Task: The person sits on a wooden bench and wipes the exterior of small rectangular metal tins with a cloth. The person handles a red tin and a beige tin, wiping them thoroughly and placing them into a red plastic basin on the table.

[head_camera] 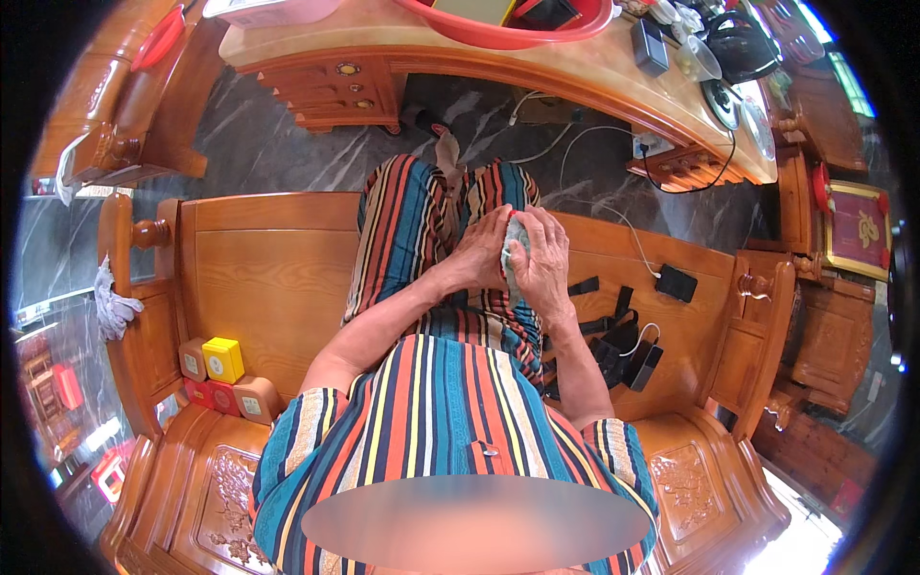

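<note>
Above my lap, my left hand [480, 248] and my right hand [540, 262] are brought together around a small bundle. A pale grey-green cloth [516, 251] shows between them, pressed under the fingers and thumb of my right hand. A thin red edge [504, 272] of something lies along the cloth on the left hand's side; most of it is hidden, and I cannot tell what it is. The striped trousers [406, 237] are just beneath the hands.
I sit on a carved wooden bench [273, 266]. Several small boxes [223, 359] stand at left. At right lie a black phone [675, 283], a power bank [643, 368] and black straps [614, 327]. Ahead, a stone-topped table [323, 43] bears a red basin [496, 36] and black kettle [740, 47].
</note>
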